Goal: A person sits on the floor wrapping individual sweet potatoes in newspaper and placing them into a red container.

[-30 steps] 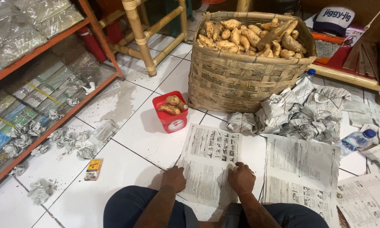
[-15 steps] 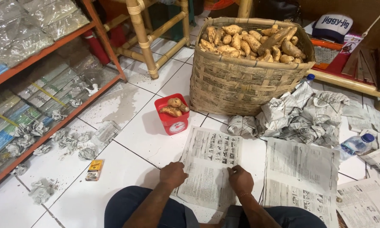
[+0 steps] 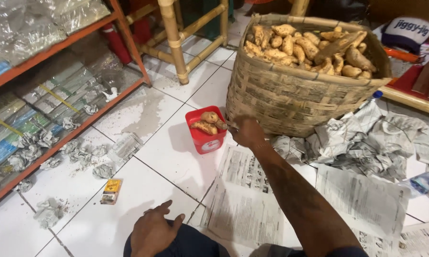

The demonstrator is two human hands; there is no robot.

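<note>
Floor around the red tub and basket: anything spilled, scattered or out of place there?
Yes. Crumpled newspaper scraps lie scattered along the shelf's foot, with a pale dusty smear on the tiles nearby. A small yellow packet lies loose on the floor. More crumpled newspaper is heaped beside the basket. The red tub stands upright, nothing spilled.

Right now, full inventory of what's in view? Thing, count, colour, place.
basket: one, tan woven, far centre on the floor
roots: a heap, brown-yellow, in the basket
tub: one, red, left of the basket, a few roots in it
newspaper sheets: several, grey print, flat on the tiles in front
crumpled paper: a pile, grey, right of the basket
shelf: one, orange frame, left, stacked with packets
small packet: one, yellow, on the tiles near the shelf
bottle: one, clear plastic, right edge
cap: one, white and dark, top right
left hand: on the knee
right hand: fingers blurred, at the tub
</note>
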